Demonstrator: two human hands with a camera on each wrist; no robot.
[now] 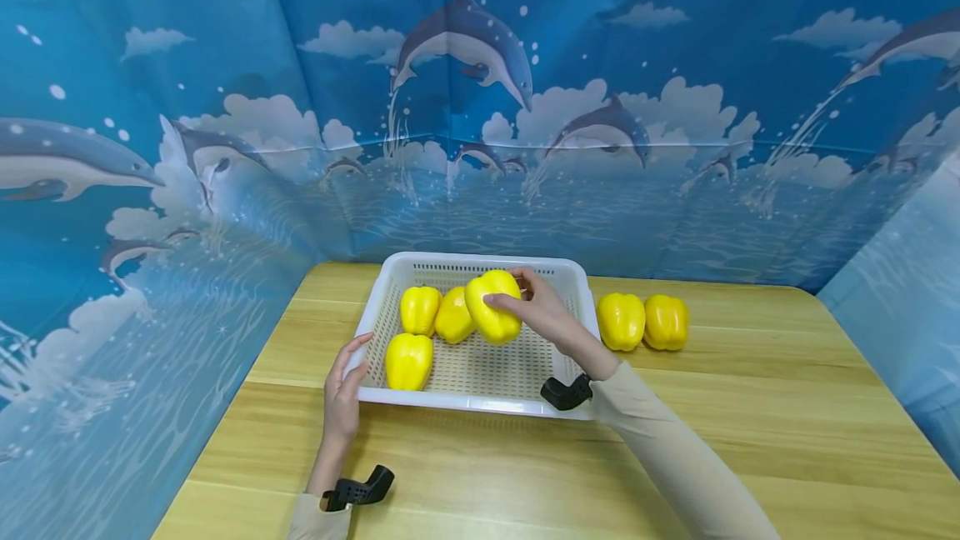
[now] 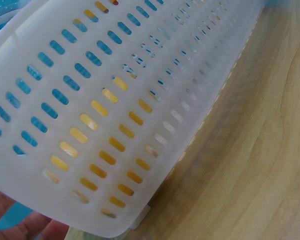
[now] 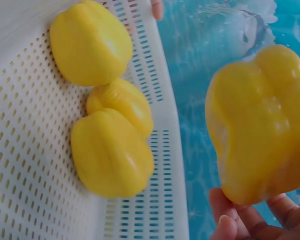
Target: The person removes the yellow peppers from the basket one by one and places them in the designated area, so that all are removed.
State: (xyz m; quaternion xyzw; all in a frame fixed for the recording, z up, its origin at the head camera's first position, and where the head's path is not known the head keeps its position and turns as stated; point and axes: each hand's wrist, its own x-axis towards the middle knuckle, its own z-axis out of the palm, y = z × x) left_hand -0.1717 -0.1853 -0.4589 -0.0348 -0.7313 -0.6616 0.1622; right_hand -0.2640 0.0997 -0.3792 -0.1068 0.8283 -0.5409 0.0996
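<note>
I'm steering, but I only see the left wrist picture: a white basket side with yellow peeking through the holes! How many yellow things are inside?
Observer: Three yellow peppers lie in the basket.
Operator: Is anybody holding one?
Observer: Yes, the right hand holds another yellow pepper.
Operator: Ooh, are there any more outside?
Observer: Yes, two more peppers sit side by side on the table, just right of the basket.

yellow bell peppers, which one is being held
The bell pepper in the right hand; three others lie in the white basket, and two more sit on the table to its right.
</note>
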